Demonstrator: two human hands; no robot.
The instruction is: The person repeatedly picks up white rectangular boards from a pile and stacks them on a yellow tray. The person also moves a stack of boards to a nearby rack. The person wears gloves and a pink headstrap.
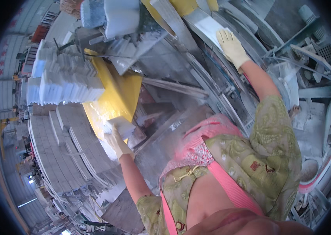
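My left hand (114, 143), in a pale cream glove, is closed on the edge of a small stack of white stone tiles (124, 126). The stack is over the lower end of a wet yellow sheet (120, 88). Up at the right, my right hand (232, 47) wears a matching glove and lies with its fingers stretched out flat. Its fingertips touch the near end of a white rectangular tile (207, 26), which rests on a long, narrow machine bed (191, 17).
Rows of upright white tiles (65, 84) stand left of the yellow sheet, above long grey slabs or boards (52, 145). More pale blocks (121, 17) sit at the top. Metal rails (208, 84) run diagonally past my body. A round tub (309, 170) is at the right.
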